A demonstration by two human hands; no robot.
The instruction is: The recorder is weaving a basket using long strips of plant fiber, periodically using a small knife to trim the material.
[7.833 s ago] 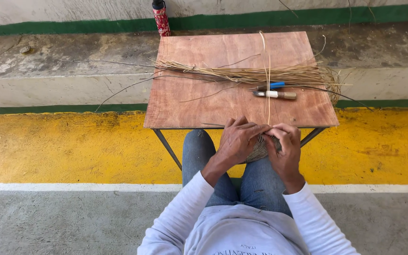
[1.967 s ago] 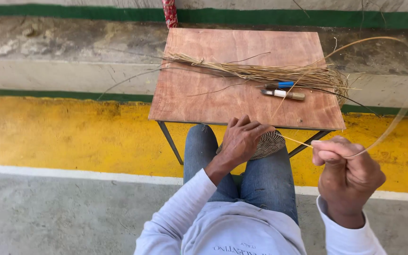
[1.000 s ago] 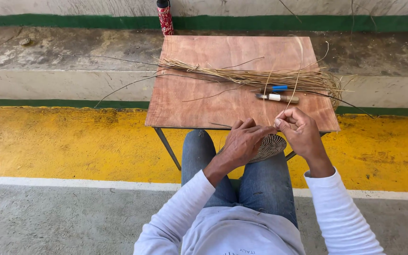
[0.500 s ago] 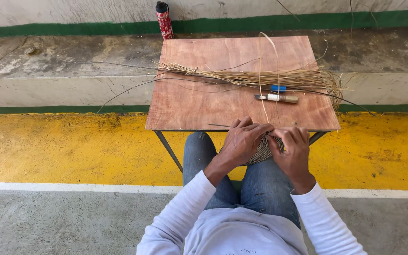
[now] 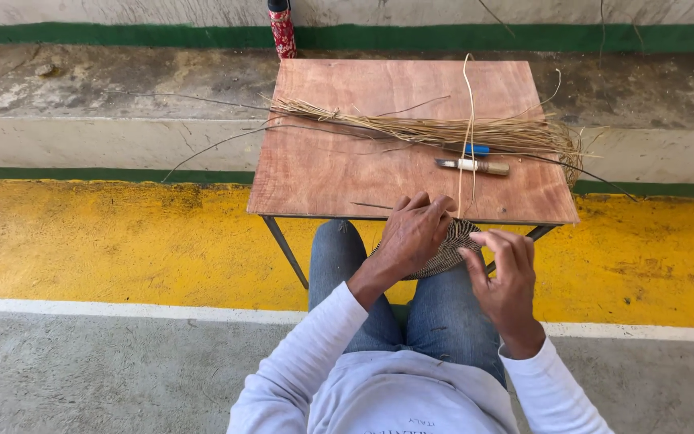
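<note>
My left hand (image 5: 411, 235) grips a small round woven straw piece (image 5: 453, 251) held over my lap, just below the near edge of the wooden table (image 5: 339, 177). My right hand (image 5: 508, 281) is beside the piece on its right, fingertips touching its rim. A long pale straw strand (image 5: 467, 120) rises from the piece and arcs over the table. A bundle of dry straw (image 5: 435, 131) lies across the table. Beside it lie a knife with a pale handle (image 5: 473, 165) and a blue pen (image 5: 477, 149), partly hidden by straw.
A red patterned bottle (image 5: 282, 26) stands on the concrete ledge behind the table. A yellow painted band (image 5: 106, 241) runs across the floor under the table, with a white line (image 5: 106, 309) and grey concrete nearer me. My jeans-clad legs are under the table.
My right hand, which had pulled the strand far out to the right, came back to the woven piece. It has now dropped slightly lower beside the piece. The strand stands up over the table.
</note>
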